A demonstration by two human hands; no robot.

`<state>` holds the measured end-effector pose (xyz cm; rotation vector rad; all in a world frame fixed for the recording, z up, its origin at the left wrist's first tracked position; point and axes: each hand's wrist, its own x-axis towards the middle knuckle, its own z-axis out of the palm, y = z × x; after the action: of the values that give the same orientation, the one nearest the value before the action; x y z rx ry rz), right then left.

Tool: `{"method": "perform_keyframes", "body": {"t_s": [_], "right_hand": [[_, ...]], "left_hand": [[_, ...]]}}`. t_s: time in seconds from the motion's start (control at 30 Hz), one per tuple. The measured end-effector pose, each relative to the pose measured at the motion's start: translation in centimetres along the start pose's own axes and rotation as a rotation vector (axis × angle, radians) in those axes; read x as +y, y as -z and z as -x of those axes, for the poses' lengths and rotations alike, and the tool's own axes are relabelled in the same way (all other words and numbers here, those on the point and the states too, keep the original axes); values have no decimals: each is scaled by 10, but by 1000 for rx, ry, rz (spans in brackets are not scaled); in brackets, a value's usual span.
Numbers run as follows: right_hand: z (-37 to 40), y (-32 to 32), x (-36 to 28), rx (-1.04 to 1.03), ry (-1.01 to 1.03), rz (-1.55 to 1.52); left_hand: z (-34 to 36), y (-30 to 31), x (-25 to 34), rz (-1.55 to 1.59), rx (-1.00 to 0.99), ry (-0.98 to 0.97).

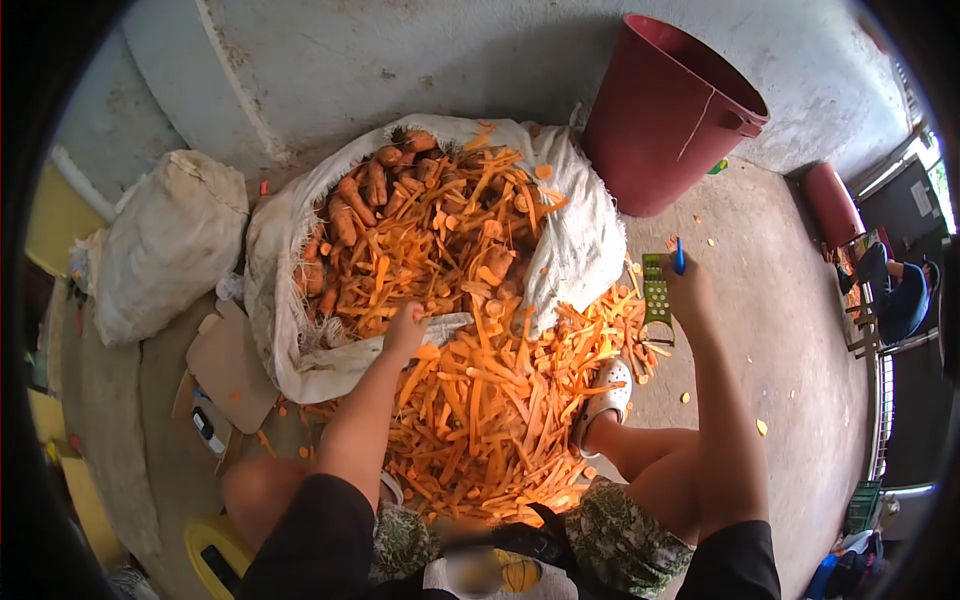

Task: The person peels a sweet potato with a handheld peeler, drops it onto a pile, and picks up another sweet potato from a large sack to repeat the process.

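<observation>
My left hand [403,334] is closed over the front edge of an open white woven sack [272,300]; what its fingers hold, if anything, I cannot make out. Whole carrots [345,222] fill the back left of the sack, with orange carrot strips [400,262] and cut ends over the rest. My right hand [692,290], farther right, is closed on a green tool with holes [655,290] that has a thin frame at its lower end. A blue stick-like piece [679,256] juts up from the same grip. Between my legs lies a large heap of carrot strips [480,420].
A tall red bin [650,120] stands against the wall behind the sack. Left of it all sit a full white sack [175,245] and an opened cardboard box [232,365]. My white clog [607,400] borders the heap. A person in blue [903,295] is at the far right.
</observation>
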<state>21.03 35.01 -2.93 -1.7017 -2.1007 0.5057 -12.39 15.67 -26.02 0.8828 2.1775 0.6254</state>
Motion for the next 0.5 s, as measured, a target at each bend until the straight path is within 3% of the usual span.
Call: {"method": "perform_keyframes", "body": {"t_s": [0.27,0.3,0.33,0.5], "right_hand": [[-26,-12,1,-94,-37,138],[-27,-14,7,-73,82,233],[-29,-16,11,-55,201,327],[-33,-19,16,-165,182,388]], "left_hand": [[-111,37,78,48,129,-67],[-121,39,84,116,158,-32],[-131,41,88,35,140,-46],[-179,46,113,-201,128,-163]]}}
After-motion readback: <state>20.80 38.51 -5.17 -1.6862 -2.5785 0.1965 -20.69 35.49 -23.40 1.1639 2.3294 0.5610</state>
